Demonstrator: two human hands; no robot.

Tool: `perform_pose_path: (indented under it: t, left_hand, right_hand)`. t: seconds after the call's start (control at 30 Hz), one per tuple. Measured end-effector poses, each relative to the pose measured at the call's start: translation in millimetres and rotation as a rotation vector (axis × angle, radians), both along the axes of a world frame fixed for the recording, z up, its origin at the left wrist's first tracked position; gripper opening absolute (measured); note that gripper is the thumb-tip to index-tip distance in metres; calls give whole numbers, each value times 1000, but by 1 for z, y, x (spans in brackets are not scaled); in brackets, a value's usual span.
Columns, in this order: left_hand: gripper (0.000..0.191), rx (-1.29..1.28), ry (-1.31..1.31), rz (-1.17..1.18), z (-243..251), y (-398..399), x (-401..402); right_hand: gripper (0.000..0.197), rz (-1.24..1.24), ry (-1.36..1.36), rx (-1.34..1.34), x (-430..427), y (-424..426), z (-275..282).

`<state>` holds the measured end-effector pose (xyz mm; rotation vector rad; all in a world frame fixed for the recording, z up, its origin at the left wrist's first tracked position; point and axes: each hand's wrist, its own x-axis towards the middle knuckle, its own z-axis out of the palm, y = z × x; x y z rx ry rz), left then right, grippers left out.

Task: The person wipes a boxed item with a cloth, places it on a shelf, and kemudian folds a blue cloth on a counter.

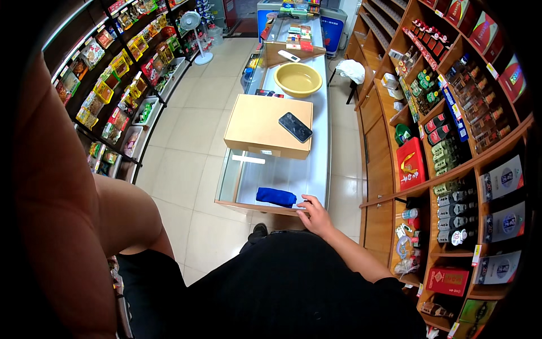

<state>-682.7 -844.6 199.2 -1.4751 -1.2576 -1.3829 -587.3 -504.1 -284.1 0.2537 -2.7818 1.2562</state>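
At the near end of a glass display counter (292,173), my right hand (314,215) hovers at or rests on the wooden edge, fingers spread and holding nothing. Just left of its fingertips lies a rolled or folded dark blue cloth (276,197). My left arm rises large and close along the left side of the view; its hand is out of view. Beyond the cloth sits a closed brown cardboard box (258,123), with a black smartphone (295,126) lying on its lid. Behind the box stands a yellow plastic basin (297,80).
A white handheld device (288,56) and several small packs (300,37) lie farther along the counter. Snack shelves (123,63) line the left. Wooden shelves with bottles (455,207) and a red gift box (410,164) stand right. A white fan (190,21) stands on the tiled floor (173,140).
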Motion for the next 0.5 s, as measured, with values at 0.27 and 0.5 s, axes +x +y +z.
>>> perform_pose_path:
  t: [0.27, 0.5]
  left_hand:
    - [24, 21, -46, 26, -19, 12, 4]
    - [10, -372, -768, 348, -259, 72, -25]
  right_hand:
    - [22, 43, 124, 11, 2, -5, -10]
    - [25, 125, 209, 70, -13, -6, -16]
